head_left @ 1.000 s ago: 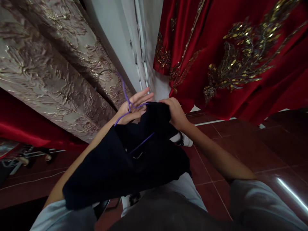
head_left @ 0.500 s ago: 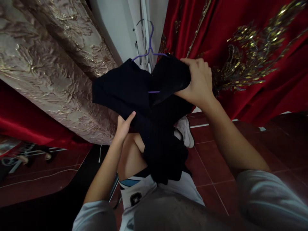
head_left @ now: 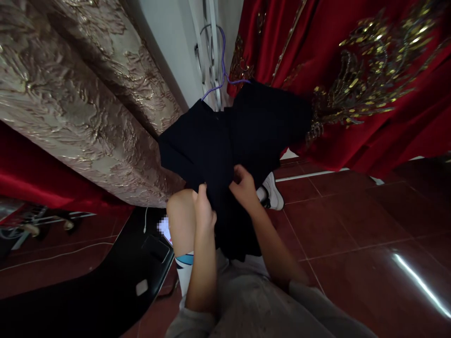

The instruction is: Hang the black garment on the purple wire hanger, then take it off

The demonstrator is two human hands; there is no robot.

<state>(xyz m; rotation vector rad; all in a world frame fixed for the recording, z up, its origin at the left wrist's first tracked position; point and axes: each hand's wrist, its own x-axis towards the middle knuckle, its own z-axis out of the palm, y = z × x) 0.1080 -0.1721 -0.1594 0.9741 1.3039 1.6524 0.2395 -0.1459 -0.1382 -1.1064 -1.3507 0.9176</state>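
A dark navy, short-sleeved shirt (head_left: 214, 141) hangs from a purple wire hanger (head_left: 223, 61); its lower end reaches down to my lap. My left hand (head_left: 204, 209) is closed on the cloth at the shirt's left side, thumb on top and the other fingers mostly hidden. Near the middle of the shirt front, the curled fingers of my right hand (head_left: 244, 188) pinch the fabric along the front edge. Both sleeves spread out to the sides, and the collar area sits just under the hanger.
A beige embossed fabric (head_left: 91, 117) hangs at left, a red satin one with gold sequins (head_left: 327, 141) at right. Behind the hanger stands a white metal rack (head_left: 213, 56). At lower left, a black surface (head_left: 102, 286) bears a phone (head_left: 155, 248) and a small pale object (head_left: 142, 287).
My right hand has left the shirt's right shoulder and come down to the front. My left hand has moved right and lower. The gap at the neck, where the hanger bar showed, is now covered.
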